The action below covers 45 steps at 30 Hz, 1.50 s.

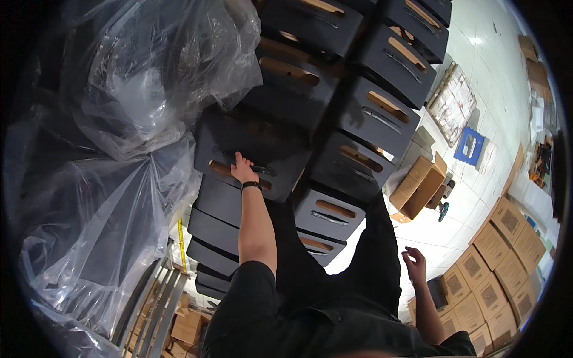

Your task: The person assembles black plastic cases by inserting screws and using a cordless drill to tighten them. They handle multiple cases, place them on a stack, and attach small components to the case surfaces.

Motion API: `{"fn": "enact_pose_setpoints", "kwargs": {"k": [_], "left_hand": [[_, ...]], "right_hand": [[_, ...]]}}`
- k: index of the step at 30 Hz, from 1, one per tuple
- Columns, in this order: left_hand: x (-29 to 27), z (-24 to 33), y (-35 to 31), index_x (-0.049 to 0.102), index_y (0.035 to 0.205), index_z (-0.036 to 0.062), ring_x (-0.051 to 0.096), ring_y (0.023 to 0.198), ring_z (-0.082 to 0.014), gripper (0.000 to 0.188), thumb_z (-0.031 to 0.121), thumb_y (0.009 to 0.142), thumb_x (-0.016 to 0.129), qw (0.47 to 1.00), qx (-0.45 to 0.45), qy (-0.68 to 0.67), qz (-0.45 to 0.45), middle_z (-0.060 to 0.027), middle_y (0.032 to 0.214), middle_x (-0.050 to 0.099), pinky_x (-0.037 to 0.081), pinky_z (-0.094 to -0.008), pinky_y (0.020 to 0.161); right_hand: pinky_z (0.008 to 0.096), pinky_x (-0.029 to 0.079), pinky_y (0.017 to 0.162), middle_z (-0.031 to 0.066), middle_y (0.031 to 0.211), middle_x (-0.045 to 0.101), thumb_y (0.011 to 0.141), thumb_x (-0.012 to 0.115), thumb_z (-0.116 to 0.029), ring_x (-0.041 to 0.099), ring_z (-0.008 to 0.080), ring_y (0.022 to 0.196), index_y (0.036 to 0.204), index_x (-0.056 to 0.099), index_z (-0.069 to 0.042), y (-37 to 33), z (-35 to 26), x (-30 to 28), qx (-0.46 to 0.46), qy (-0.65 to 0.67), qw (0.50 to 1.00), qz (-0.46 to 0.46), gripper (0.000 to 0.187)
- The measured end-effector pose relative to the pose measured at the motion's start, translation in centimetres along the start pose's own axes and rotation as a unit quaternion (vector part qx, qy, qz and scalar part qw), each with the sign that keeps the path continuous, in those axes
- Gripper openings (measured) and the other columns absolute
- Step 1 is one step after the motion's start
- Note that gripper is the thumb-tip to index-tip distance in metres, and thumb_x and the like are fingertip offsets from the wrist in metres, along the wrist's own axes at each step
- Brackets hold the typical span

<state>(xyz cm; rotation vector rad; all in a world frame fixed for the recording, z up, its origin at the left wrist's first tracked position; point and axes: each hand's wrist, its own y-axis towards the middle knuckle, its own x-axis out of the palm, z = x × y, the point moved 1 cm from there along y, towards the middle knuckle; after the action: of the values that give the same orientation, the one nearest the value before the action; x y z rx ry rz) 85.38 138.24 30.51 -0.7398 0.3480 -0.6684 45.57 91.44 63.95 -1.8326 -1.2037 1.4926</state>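
Note:
Black box-like units (376, 113) stand stacked in columns in front of me. Each dark front has a rounded slot with a wood-coloured inside and a shiny strip beside it. My left hand (243, 170) lies against one black front (250, 140), between its slot and the shiny strip, with its fingers stretched out. I see nothing held in it. Off to the right, away from the stacks, hangs my right hand (415, 262). Its fingers are loosely bent and apart, and they hold nothing visible.
Clear plastic sheeting (143, 83) drapes over things at the left. An opened cardboard box (418, 188), a blue frame (470, 146) and a power drill (443, 210) are on the pale floor. Stacked cartons (492, 265) stand at lower right, metal rails (152, 310) at lower left.

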Motion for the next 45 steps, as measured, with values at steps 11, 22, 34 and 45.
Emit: {"fn": "enact_pose_setpoints", "kwargs": {"k": [11, 22, 34, 45], "left_hand": [[2.6, -7.0, 7.8, 0.052, 0.102, -0.0001, 0.050, 0.057, -0.0123, 0.032, 0.019, 0.097, 0.077, 0.998, -0.020, 0.028, 0.046, -0.0047, 0.076, 0.056, 0.042, -0.0297, 0.048], [2.5, -14.2, 12.3, 0.059, 0.105, -0.0004, 0.055, 0.059, -0.0138, 0.031, 0.023, 0.096, 0.077, 1.000, -0.013, 0.012, 0.012, -0.0040, 0.073, 0.059, 0.046, -0.0312, 0.052], [-14.2, -9.3, 10.9, 0.074, 0.113, 0.0111, 0.071, 0.094, -0.0252, 0.026, 0.026, 0.091, 0.074, 0.913, 0.064, 0.399, 0.057, -0.0078, 0.097, 0.075, 0.057, -0.0370, 0.083], [-17.4, -3.1, 17.9, 0.065, 0.143, 0.0203, 0.041, 0.152, -0.0258, 0.089, 0.073, 0.073, 0.081, 0.174, 0.091, 0.941, -0.277, -0.0048, 0.156, 0.055, 0.010, -0.0571, 0.130]], "right_hand": [[0.0325, 0.059, 0.089, 0.0131, 0.112, 0.073, 0.098, 0.072, -0.012, 0.070, 0.0185, 0.108, 0.129, 0.066, 0.004, 1.2, -2.9, 2.0, 0.004, 0.020, 0.999, -0.043, 0.034], [0.0334, 0.052, 0.095, 0.0133, 0.117, 0.074, 0.099, 0.073, -0.020, 0.068, 0.0191, 0.111, 0.132, 0.064, 0.001, 3.2, -6.5, 2.7, 0.029, -0.026, 0.995, -0.096, 0.039], [0.0291, 0.050, 0.090, 0.0093, 0.115, 0.075, 0.099, 0.068, -0.014, 0.067, 0.0152, 0.107, 0.134, 0.063, 0.002, 7.0, -13.4, 4.4, 0.022, -0.080, 0.985, -0.151, 0.039], [0.0324, 0.055, 0.088, 0.0054, 0.109, 0.075, 0.100, 0.069, -0.027, 0.070, 0.0148, 0.102, 0.136, 0.064, -0.006, 9.7, -14.7, 6.0, 0.084, -0.229, 0.953, -0.179, 0.041]]}}
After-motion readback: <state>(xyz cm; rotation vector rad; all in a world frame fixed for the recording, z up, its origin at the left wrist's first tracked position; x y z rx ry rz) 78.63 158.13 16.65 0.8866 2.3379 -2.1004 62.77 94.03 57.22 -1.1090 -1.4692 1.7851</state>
